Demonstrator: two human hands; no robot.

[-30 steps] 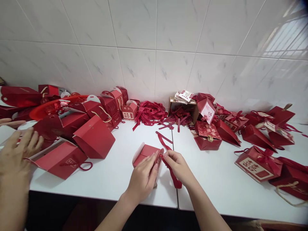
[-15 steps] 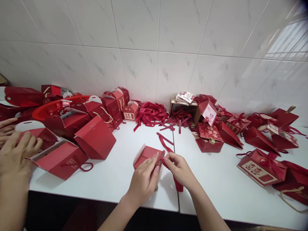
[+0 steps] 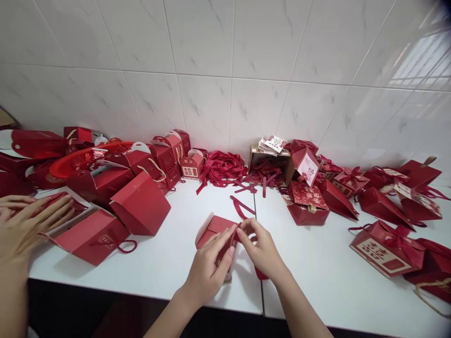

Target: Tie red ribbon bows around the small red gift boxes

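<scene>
A small red box (image 3: 215, 228) lies on the white table near its front edge, its rounded flap standing at the left. My left hand (image 3: 210, 263) is closed round the box's right part, fingertips near its top edge. At that edge, my right hand (image 3: 259, 244) pinches a red ribbon (image 3: 242, 208) between thumb and fingers. Part of the ribbon lies on the table behind the hand, and another part shows below it. The fingers hide where ribbon and box meet.
Another person's hands (image 3: 33, 225) touch a red box at the left. Several red boxes (image 3: 140, 204) stand there. Behind are a ribbon pile (image 3: 222, 168) and a cardboard box (image 3: 254, 157) of red strips. More decorated boxes (image 3: 384, 251) stand at the right.
My right hand has moved slightly up and left, closer to my left fingertips, with the ribbon. The other person's hands have shifted over the box at the left.
</scene>
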